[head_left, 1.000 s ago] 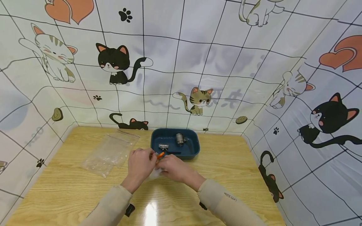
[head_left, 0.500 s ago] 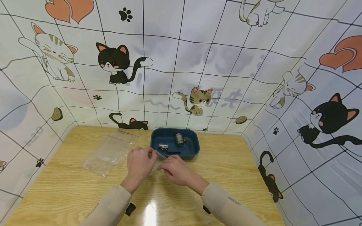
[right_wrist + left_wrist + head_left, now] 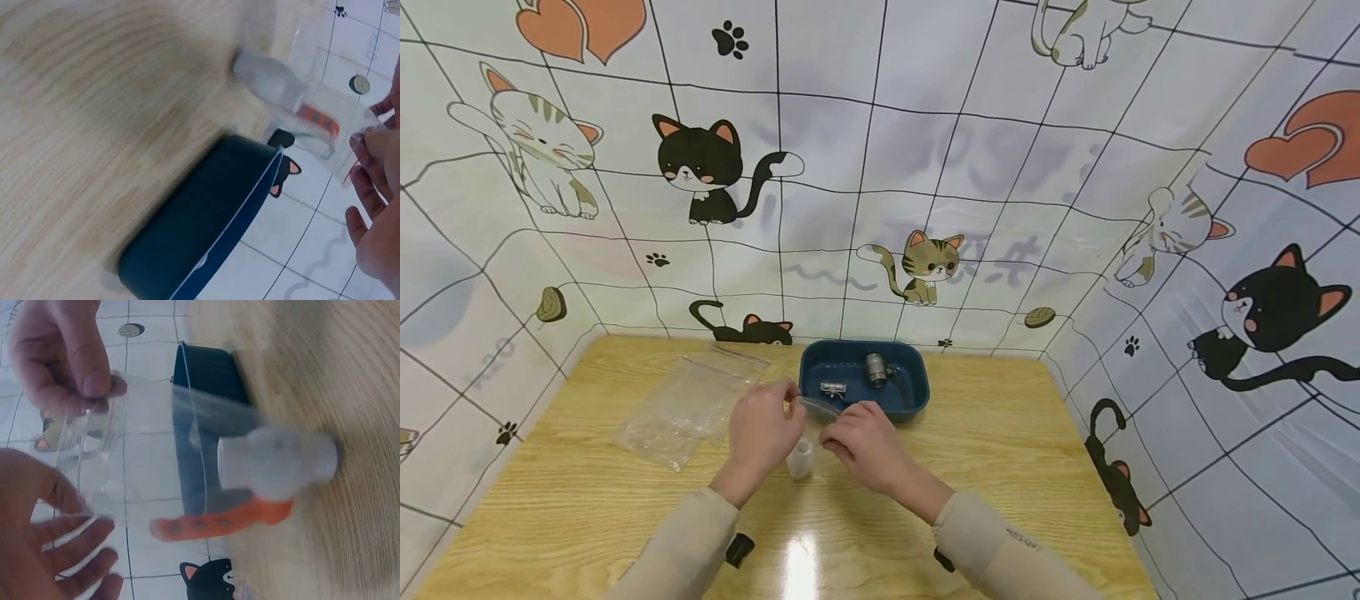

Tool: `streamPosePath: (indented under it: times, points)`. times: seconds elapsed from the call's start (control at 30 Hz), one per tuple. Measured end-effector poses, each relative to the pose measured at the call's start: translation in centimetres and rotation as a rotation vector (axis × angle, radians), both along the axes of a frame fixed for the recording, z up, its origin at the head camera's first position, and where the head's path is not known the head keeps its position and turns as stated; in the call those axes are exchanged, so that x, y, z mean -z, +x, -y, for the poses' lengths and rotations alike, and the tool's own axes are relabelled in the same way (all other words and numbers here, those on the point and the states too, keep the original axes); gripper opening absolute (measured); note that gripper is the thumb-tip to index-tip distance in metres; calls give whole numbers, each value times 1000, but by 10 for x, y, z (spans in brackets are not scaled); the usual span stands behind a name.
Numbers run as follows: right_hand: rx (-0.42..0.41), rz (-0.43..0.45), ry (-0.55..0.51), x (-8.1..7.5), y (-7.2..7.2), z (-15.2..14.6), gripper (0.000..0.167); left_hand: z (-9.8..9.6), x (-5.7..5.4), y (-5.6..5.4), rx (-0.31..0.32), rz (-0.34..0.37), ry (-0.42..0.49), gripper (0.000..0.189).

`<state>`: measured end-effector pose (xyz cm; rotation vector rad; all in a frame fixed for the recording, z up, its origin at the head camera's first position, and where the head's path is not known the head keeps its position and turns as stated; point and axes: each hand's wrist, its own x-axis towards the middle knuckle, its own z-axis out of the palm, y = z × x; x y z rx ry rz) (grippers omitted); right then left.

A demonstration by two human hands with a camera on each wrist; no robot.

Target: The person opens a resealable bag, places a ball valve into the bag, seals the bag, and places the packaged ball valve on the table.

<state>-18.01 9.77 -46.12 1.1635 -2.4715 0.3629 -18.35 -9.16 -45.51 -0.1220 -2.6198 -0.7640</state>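
A clear zip bag is stretched between my two hands. Inside its lower part is a white plastic valve with an orange lever handle, close to the tabletop; the head view shows the valve between my wrists. My left hand pinches the left end of the bag's top edge. At the right end my right hand pinches the edge between thumb and fingers; the red zip line shows by its fingertips. Just beyond the hands stands a dark blue box.
The blue box holds a grey metal cylinder and a small silver piece. Flat clear plastic bags lie on the wooden table to the left. Cloth walls with cat prints surround the table.
The orange handle between my fingers dropped from sight in the head view. The bag's top edge now spans my hands, the white valve shows lower down, and my left hand shifted slightly left.
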Motion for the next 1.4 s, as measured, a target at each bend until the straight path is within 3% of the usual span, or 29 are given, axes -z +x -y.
streamPosePath:
  times: [0.13, 0.27, 0.43, 0.53, 0.8, 0.93, 1.2, 1.27, 1.4]
  points:
    - [8, -14, -30, -1, -5, -8, 7, 7, 2, -2, 157, 64, 68, 24]
    - [44, 26, 4, -4, -11, -18, 7, 16, 8, -1, 323, 144, 127, 26]
    - [83, 118, 68, -8, -17, -31, 8, 27, 16, 2, 432, 233, 179, 34]
    - [71, 156, 75, -10, -21, -38, 8, 31, 18, 3, 437, 229, 175, 34]
    - [25, 223, 56, -12, -29, -45, 9, 35, 15, 2, 381, 205, 171, 18]
    - [50, 241, 44, -12, -30, -44, 12, 35, 16, 1, 364, 191, 151, 13]
    - [145, 253, 38, -14, -29, -21, 50, 32, 16, 2, 367, 98, 124, 11]
    - [144, 265, 72, -15, -28, -12, 48, 30, 16, 2, 382, 63, 109, 13]
    - [129, 268, 132, -16, -27, 4, 30, 27, 16, 3, 400, 33, 103, 24]
